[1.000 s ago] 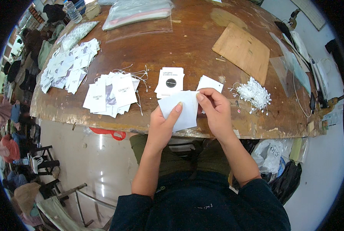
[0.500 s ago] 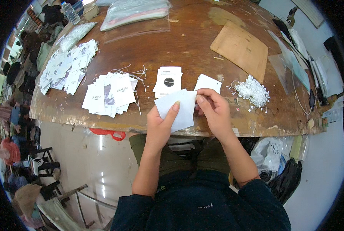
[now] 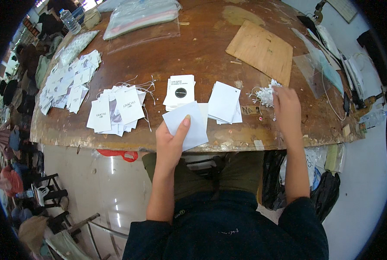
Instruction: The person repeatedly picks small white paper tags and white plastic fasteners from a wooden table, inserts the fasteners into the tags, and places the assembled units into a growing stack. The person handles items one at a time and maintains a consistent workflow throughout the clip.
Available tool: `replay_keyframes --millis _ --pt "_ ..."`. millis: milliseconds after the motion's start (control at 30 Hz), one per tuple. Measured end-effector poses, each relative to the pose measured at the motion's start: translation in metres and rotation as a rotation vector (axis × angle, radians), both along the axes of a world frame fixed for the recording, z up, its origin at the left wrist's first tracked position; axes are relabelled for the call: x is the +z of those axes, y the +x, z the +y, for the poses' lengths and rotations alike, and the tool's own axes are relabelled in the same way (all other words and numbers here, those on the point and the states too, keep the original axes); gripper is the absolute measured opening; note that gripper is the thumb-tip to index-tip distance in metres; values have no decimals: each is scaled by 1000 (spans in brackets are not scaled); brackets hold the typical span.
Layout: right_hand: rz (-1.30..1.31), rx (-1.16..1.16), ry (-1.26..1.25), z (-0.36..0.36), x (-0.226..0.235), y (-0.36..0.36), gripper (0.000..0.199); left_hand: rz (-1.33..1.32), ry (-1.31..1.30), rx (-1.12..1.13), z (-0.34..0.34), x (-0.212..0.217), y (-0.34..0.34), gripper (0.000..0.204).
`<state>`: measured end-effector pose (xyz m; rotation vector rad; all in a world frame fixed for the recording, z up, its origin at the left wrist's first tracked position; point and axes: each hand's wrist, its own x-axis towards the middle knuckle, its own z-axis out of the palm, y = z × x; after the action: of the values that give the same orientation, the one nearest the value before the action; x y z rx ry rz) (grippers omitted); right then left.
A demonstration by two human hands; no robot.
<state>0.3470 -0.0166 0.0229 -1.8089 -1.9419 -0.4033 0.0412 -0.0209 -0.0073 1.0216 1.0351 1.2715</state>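
Observation:
My left hand (image 3: 171, 141) is closed on plain white cards (image 3: 189, 125), thumb on top, at the table's near edge. A paler card edge shows behind the upper one. My right hand (image 3: 287, 106) is over the pile of white tag strings (image 3: 263, 95) on the right and covers much of it. Its fingertips are blurred and partly hidden, so I cannot see whether they grip a string. Between the hands lies a stack of blank white cards (image 3: 224, 102), the top one with a small corner hole. Beyond my left hand sits a stack of printed cards (image 3: 180, 89) with a black circle.
Strung printed tags (image 3: 117, 110) lie in a heap on the left, with a larger tag heap (image 3: 70, 84) farther left. Clear plastic bags (image 3: 141, 17) and a water bottle (image 3: 70, 21) stand at the back. A brown board (image 3: 263, 52) lies at the far right of the wooden table (image 3: 193, 47).
My right hand has left the cards in my left hand and moved right to the string pile. My left hand keeps its hold on the cards. The view has shifted slightly.

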Motion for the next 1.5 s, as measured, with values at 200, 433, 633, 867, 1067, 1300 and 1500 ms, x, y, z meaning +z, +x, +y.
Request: replay_keyframes --millis 200,433,633,867,1067,1300,1500 --pt "2 -65 -306 54 -4 44 24 23 -38 -4 -2 0 -1 34" --pt "154 35 -245 59 -3 53 22 -6 -20 8 -2 -4 -1 35" --pt "737 34 162 41 36 67 16 -28 -33 0 1 -5 -3 35" --pt "770 186 400 38 57 53 18 -53 -55 -1 -2 -1 -2 34" --pt "1096 389 402 58 69 17 16 -44 -35 -31 -3 3 -2 35" --pt "1155 324 71 30 50 -60 10 -222 -30 -152 -8 12 -1 40" --pt "820 723 -242 12 15 -133 26 -470 -272 -226 -15 0 8 38"
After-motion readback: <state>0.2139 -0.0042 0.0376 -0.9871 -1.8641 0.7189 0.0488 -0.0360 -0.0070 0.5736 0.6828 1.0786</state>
